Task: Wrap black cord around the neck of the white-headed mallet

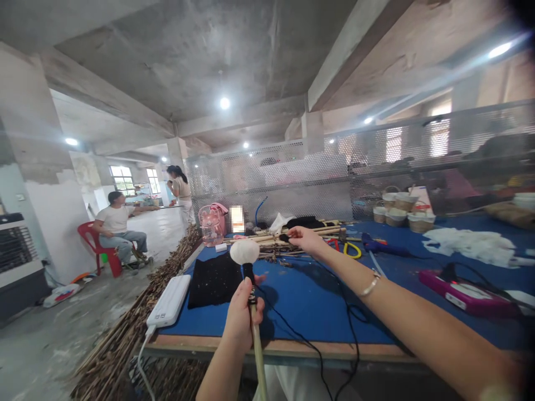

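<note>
Upright in front of me is a pale stick (257,351) with a rounded white padded head (244,252) and black wrapping (248,272) below the head. My left hand (242,309) is closed around it just under the wrapping. My right hand (307,240) reaches out over a pile of thin sticks (271,255). Its fingers are pinched at a small dark tuft (284,238), whose kind I cannot make out. A black cord (288,328) trails down the table's front. A black cloth (213,280) with white specks lies left of the stick.
A white power bank (169,301) sits at the blue table's left corner. To the right are a blue glue gun (387,246), a yellow-handled tool (352,250), a purple power strip (466,292) and several pots (421,221). Dry stalks (137,303) line the left side. Beyond sits a person (119,223).
</note>
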`<action>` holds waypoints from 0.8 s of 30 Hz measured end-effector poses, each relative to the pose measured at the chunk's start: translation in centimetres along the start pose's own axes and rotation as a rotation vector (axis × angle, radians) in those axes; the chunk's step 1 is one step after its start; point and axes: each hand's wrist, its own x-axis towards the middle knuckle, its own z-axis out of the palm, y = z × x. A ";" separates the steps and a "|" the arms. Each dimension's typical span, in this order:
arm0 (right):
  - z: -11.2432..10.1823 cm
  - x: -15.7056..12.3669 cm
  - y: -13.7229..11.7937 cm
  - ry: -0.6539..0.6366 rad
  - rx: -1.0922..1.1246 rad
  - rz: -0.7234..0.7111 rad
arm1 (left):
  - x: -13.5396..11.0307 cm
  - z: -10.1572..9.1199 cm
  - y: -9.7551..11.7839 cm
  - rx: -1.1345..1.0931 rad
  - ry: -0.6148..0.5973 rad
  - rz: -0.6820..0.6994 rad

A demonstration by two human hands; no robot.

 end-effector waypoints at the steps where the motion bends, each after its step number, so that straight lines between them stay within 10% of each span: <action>1: 0.3 -1.6 -1.5 -0.070 0.087 -0.062 | 0.0 0.2 0.3 -0.081 0.011 0.007; 5: 0.9 -8.2 -6.2 -0.412 0.678 -0.345 | -0.3 0.7 1.0 -0.243 -0.025 -0.191; 11: 0.1 -10.2 -7.3 -0.261 0.679 -0.393 | -1.2 0.7 0.6 -0.137 -0.257 -0.316; 18: 0.5 -8.6 -5.8 -0.203 0.882 -0.230 | -1.0 0.6 0.4 -0.243 -0.144 -0.136; 20: -0.8 -9.3 -6.1 -0.014 0.839 -0.250 | -0.8 0.2 0.2 -0.261 -0.106 -0.123; 24: -5.6 -11.4 -6.0 0.765 0.719 -0.472 | -0.6 -0.8 -0.5 -0.243 -0.072 -0.108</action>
